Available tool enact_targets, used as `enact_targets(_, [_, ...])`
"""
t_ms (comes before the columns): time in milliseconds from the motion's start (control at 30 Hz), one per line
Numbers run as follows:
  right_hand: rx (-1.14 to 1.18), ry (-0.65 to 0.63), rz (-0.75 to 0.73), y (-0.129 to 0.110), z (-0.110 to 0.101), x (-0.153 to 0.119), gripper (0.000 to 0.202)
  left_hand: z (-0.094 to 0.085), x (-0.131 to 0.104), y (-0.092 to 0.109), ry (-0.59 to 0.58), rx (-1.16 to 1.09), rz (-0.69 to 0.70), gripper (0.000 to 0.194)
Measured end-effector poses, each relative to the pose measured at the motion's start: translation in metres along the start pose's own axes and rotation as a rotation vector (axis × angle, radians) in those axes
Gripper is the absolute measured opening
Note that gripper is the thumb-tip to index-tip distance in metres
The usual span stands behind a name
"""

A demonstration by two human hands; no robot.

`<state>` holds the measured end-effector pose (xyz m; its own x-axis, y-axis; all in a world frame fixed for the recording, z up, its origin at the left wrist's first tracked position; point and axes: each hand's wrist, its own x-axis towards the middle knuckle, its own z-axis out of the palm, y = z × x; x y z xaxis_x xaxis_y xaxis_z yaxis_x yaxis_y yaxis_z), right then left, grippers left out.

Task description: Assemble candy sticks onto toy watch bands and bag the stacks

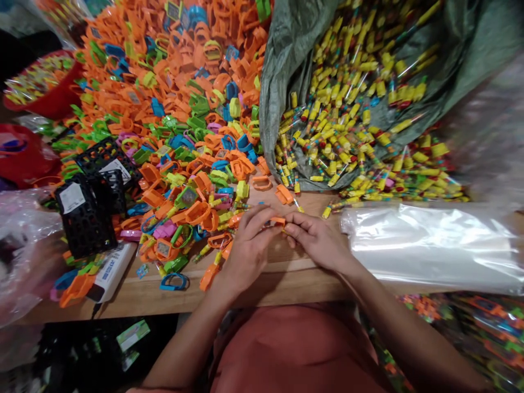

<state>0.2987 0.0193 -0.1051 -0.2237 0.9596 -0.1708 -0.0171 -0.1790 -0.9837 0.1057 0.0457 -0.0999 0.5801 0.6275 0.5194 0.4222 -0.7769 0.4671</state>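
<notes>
An orange plastic toy watch is pinched between my two hands over the wooden table. My left hand has its fingers curled round the left side of it, hiding much of it. My right hand grips its right end between thumb and fingertips. Just beyond the hands lie a loose orange toy watch and a small clear tube with a yellow end. To the left, a big heap of toy watches in orange, green, blue and yellow reaches up to my left hand.
A grey-green sack spills yellow-ended tubes at the back right. Clear plastic bags lie right of my hands. Black plastic trays, a white power strip and a red basin are on the left.
</notes>
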Motion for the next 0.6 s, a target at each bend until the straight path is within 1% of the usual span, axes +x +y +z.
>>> enact_targets(67, [-0.054,-0.028,-0.021,0.000,0.005,-0.003,0.026,-0.006,-0.007,0.003,-0.031,0.015,-0.027,0.039])
enact_targets(100, [-0.087,-0.041,-0.043,0.001,0.006,-0.003,0.024,-0.013,-0.009,0.003,-0.052,0.012,-0.050,0.038])
enact_targets(133, [-0.137,-0.048,-0.072,0.002,0.004,-0.004,0.024,-0.024,-0.012,0.002,-0.072,0.013,-0.079,0.037])
enact_targets(200, [-0.281,-0.014,-0.158,0.004,-0.005,-0.002,0.022,-0.053,-0.014,-0.005,-0.078,0.078,-0.150,0.031])
enact_targets(233, [-0.367,0.035,-0.204,0.005,-0.013,0.000,0.022,-0.069,-0.014,-0.010,-0.050,0.151,-0.188,0.026])
enact_targets(300, [-0.547,0.156,-0.260,0.008,-0.031,0.006,0.023,-0.097,-0.011,-0.020,0.065,0.338,-0.248,0.021])
enact_targets(333, [-0.635,0.206,-0.271,0.010,-0.039,0.010,0.024,-0.106,-0.009,-0.024,0.123,0.404,-0.277,0.023])
enact_targets(367, [-0.723,0.237,-0.273,0.012,-0.046,0.015,0.025,-0.110,-0.006,-0.027,0.163,0.435,-0.298,0.027])
enact_targets(400, [-0.809,0.247,-0.267,0.014,-0.050,0.020,0.026,-0.107,-0.002,-0.029,0.172,0.426,-0.303,0.028])
enact_targets(433, [-0.890,0.242,-0.257,0.016,-0.053,0.024,0.027,-0.099,0.002,-0.030,0.147,0.387,-0.285,0.026])
enact_targets(467, [-0.965,0.231,-0.243,0.018,-0.053,0.028,0.027,-0.086,0.007,-0.032,0.089,0.333,-0.245,0.026])
enact_targets(533, [-1.097,0.224,-0.204,0.020,-0.048,0.035,0.026,-0.053,0.016,-0.036,-0.090,0.230,-0.121,0.036])
enact_targets(600, [-1.176,0.228,-0.146,0.020,-0.042,0.037,0.022,-0.021,0.024,-0.044,-0.279,0.175,-0.054,0.040])
